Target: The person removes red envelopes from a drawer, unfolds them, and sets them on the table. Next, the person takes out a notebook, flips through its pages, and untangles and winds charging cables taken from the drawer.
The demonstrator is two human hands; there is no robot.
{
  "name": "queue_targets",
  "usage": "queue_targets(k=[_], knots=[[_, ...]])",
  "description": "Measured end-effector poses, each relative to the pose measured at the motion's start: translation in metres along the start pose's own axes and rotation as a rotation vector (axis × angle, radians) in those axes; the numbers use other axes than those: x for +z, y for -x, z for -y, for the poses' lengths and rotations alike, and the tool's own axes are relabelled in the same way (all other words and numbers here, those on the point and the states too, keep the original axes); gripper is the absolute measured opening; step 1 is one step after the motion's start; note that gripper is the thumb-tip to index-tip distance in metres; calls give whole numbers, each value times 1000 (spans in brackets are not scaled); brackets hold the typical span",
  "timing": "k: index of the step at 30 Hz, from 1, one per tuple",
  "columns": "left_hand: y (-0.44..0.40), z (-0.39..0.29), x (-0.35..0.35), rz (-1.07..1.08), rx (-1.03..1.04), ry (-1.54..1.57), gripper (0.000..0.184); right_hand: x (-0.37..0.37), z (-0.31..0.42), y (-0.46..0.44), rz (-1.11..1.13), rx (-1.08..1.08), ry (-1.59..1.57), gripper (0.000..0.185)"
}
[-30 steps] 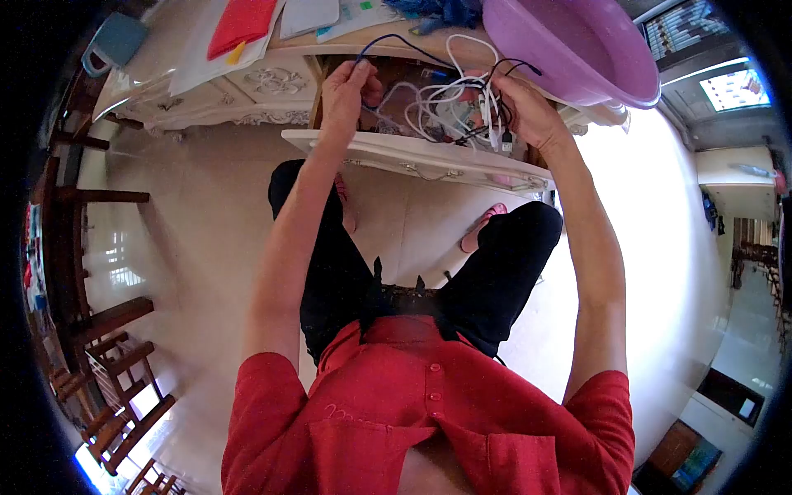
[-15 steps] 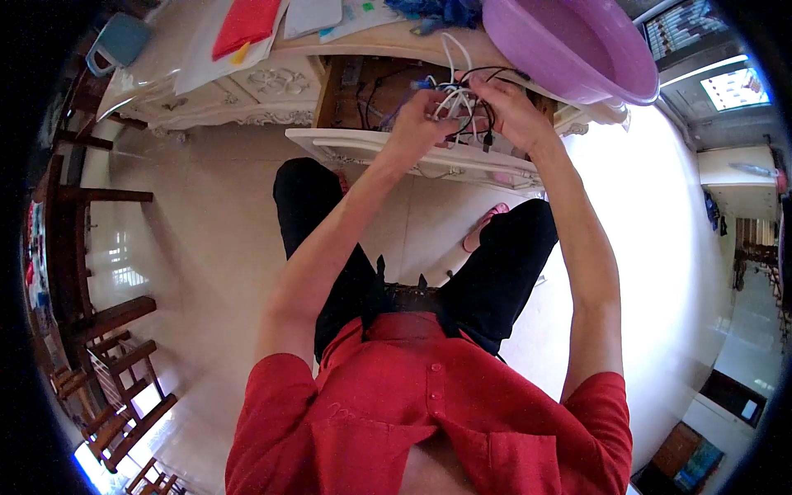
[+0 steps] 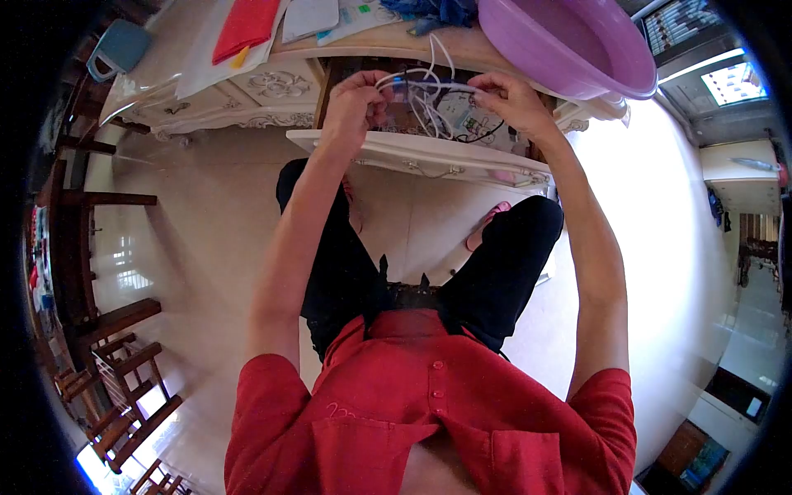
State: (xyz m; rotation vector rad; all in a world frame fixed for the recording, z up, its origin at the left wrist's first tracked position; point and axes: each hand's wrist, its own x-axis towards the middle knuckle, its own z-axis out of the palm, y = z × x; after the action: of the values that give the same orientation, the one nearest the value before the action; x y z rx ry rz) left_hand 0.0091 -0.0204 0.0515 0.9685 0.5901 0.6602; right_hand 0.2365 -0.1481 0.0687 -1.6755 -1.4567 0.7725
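Observation:
A tangle of white and dark cables (image 3: 427, 103) hangs between my hands above an open drawer (image 3: 412, 157). My left hand (image 3: 356, 103) is closed on the cables at the drawer's left side. On the right, my right hand (image 3: 510, 101) pinches a cable stretched across from the tangle. A dark cable loops down below it. Inside the drawer, partly hidden by the cables, lie a clear bag and small items too jumbled to make out.
On the tabletop are a purple basin (image 3: 569, 45), a red folded item (image 3: 247, 31), a white flat item (image 3: 310, 18) and blue cloth (image 3: 441, 12). A blue-grey container (image 3: 120, 49) stands far left. Dark wooden chairs (image 3: 124, 375) are at the left.
My hands came together at the tangle, then moved apart again. My left hand has gone left with cables in it, and a cable now spans the gap between both hands.

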Motion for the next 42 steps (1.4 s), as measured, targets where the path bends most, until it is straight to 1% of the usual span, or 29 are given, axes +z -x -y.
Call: queue_targets(k=[1, 2, 4, 7, 11, 13, 14, 15, 16, 18, 19, 21, 22, 23, 25, 26, 27, 28, 30, 31, 32, 33, 34, 35, 37, 38, 39, 41, 42], knots=[[4, -9, 6, 0, 0, 0, 23, 2, 11, -2, -81, 12, 181, 21], [8, -18, 11, -20, 98, -70, 23, 2, 22, -3, -80, 11, 181, 21], [14, -36, 17, -47, 199, -140, 23, 1, 55, 2, -294, -173, 216, 16], [21, -60, 20, 27, 342, -183, 24, -7, 105, 8, -278, -170, -7, 16], [37, -84, 37, 132, 500, -439, 33, -25, 158, 12, -300, -202, 68, 21], [46, -97, 47, 165, 545, -536, 37, -26, 198, 20, -212, -78, -324, 14], [51, -104, 51, 219, 508, -620, 35, -18, 227, 21, -325, 51, -339, 13], [56, -109, 54, 272, 469, -703, 33, -18, 236, 23, -322, 48, -337, 13], [61, -109, 60, 269, 472, -703, 33, -18, 241, 25, -302, 16, -512, 14], [70, -108, 72, 319, 551, -286, 26, -24, 246, 28, -238, -4, -799, 16], [78, -113, 74, 319, 552, -285, 26, -30, 245, 29, -198, 13, -910, 17], [95, -128, 81, 362, 306, 30, 25, -36, 230, 22, -21, -254, -821, 17], [100, -130, 85, 329, 426, -109, 30, -35, 226, 24, -67, -211, -837, 17], [101, -133, 86, 329, 425, -109, 30, -33, 223, 25, -114, -168, -853, 18], [105, -138, 86, 271, 268, 59, 28, -30, 197, 25, -220, -145, -706, 30], [94, -138, 72, 438, 176, 168, 27, -40, 159, 16, 7, -178, -785, 37], [89, -131, 67, 433, 177, 166, 27, -19, 160, 23, 95, -184, -1072, 28], [85, -124, 64, 272, 186, 90, 22, -10, 147, 28, 124, -119, -1132, 33], [79, -103, 51, 200, 130, 132, 22, 12, 123, 39, 152, -49, -1196, 38], [76, -92, 45, 163, 103, 155, 24, 26, 117, 47, 270, -1, -1250, 39], [74, -85, 39, 277, -23, 371, 24, 38, 111, 55, 388, 47, -1302, 41], [74, -80, 36, 386, -150, 589, 24, 46, 105, 63, 386, 51, -1309, 41], [75, -75, 39, 315, -160, 595, 22, 53, 100, 72, 350, 85, -1109, 46], [75, -67, 41, 174, -42, 341, 20, 58, 97, 78, 313, 115, -908, 52], [68, -57, 36, 84, -235, 469, 22, 54, 90, 85, 322, 165, -820, 49], [69, -53, 31, 84, -243, 463, 22, 51, 86, 90, 329, 217, -727, 46], [73, -51, 27, 52, -250, 385, 20, 48, 88, 96, 322, 224, -738, 46], [76, -44, 21, 23, -265, 304, 19, 36, 99, 105, 136, 489, -1108, 44], [77, -40, 19, 65, -282, 315, 18, 29, 95, 109, 195, 466, -1106, 46]])
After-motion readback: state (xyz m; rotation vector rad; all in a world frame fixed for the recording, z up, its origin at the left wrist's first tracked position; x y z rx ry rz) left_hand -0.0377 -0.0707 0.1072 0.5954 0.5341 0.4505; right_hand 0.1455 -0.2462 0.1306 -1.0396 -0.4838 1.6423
